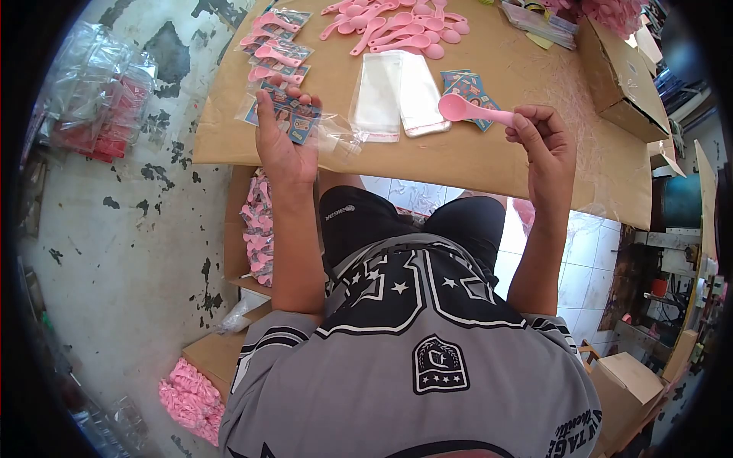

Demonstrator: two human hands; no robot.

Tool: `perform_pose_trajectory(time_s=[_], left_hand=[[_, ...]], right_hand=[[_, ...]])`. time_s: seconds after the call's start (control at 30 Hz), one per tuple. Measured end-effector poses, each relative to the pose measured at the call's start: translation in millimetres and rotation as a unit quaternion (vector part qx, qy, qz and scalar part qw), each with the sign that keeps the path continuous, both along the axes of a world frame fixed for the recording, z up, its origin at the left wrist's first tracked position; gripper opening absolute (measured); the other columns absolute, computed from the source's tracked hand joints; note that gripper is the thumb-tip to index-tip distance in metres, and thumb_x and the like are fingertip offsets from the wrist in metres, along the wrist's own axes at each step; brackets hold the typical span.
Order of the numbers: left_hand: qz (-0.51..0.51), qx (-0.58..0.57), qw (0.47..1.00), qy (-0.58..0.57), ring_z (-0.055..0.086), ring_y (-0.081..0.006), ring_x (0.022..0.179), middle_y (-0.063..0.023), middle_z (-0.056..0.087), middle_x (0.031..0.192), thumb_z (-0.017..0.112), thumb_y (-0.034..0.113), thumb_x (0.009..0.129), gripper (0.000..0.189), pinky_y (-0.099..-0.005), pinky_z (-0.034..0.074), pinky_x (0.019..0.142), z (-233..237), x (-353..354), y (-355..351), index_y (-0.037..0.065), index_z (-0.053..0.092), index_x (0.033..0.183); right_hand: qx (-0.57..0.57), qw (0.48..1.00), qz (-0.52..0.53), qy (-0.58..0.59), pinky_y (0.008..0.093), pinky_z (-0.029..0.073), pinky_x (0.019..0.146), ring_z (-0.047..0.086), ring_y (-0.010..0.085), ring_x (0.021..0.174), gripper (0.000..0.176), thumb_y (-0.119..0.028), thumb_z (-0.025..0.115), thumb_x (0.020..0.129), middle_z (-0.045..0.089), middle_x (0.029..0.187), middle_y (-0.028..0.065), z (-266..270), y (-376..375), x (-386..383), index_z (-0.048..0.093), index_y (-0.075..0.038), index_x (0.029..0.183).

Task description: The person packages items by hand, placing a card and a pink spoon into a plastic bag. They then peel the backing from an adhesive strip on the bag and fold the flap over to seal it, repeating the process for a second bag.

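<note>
My left hand (284, 149) is closed on a clear plastic bag (341, 139) with a blue printed card (304, 124) showing in it; the bag's loose end points right. My right hand (546, 153) pinches the handle of a pink measuring spoon (475, 112), its bowl pointing left above the table. Below the spoon lie more blue cards (464, 82). Between my hands rest two stacks of clear bags (377, 103). Beyond them is a pile of loose pink spoons (401, 30). Several bagged spoons with cards (273, 52) overlap in a column past my left hand.
Brown cardboard (534, 179) covers the table. An open carton (622, 80) stands at its right edge. Beneath the left edge, a box holds packed pink spoons (259, 229). A sack of pink pieces (191, 401) and plastic packs (99, 99) lie on the floor at left.
</note>
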State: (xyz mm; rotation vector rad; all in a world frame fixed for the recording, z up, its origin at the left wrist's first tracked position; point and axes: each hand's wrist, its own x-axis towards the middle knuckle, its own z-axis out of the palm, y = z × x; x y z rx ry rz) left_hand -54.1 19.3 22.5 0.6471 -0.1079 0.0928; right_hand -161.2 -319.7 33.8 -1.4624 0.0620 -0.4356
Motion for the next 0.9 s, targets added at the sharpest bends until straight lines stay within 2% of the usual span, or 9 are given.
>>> perform_pose_trajectory(time_s=[0.43,0.53,0.73,0.9], left_hand=[[0.003,0.014,1.000,-0.002,0.064,-0.0176,0.090,-0.0058,0.067,0.100,0.065,0.036,0.106,0.037,-0.0412,0.055,0.095,-0.7,0.3,0.9,0.007,0.061,0.128],[-0.020,-0.018,0.999,-0.030,0.063,-0.0185,0.093,-0.0083,0.065,0.104,0.065,0.033,0.106,0.039,-0.0376,0.054,0.095,6.6,1.8,-4.9,0.002,0.061,0.129],[0.049,-0.042,0.998,-0.028,0.063,-0.0227,0.100,-0.0099,0.063,0.109,0.065,0.032,0.106,0.040,-0.0440,0.054,0.102,20.9,7.3,-17.9,0.000,0.058,0.128],[0.032,-0.048,0.998,-0.032,0.063,-0.0238,0.101,-0.0105,0.063,0.110,0.064,0.032,0.106,0.038,-0.0454,0.054,0.104,20.6,6.7,-19.0,0.001,0.059,0.127]], right_hand=[[0.045,0.998,0.037,0.007,0.0284,0.055,0.084,0.068,0.0129,0.088,0.017,-0.010,0.072,0.100,0.072,0.097,0.0070,7.4,4.3,-4.2,0.068,0.002,0.111],[0.035,0.998,0.055,0.016,0.0285,0.056,0.084,0.069,0.0136,0.089,0.016,-0.008,0.072,0.099,0.072,0.098,0.0075,4.5,14.0,-4.9,0.068,0.002,0.111],[0.036,0.995,0.082,0.033,0.0293,0.058,0.085,0.070,0.0146,0.091,0.017,-0.008,0.073,0.098,0.071,0.098,0.0073,-4.7,36.0,-8.4,0.067,0.001,0.111],[0.044,0.996,0.074,0.035,0.0292,0.057,0.085,0.070,0.0146,0.090,0.017,-0.008,0.074,0.097,0.071,0.097,0.0074,-10.9,35.1,-9.9,0.066,0.001,0.110]])
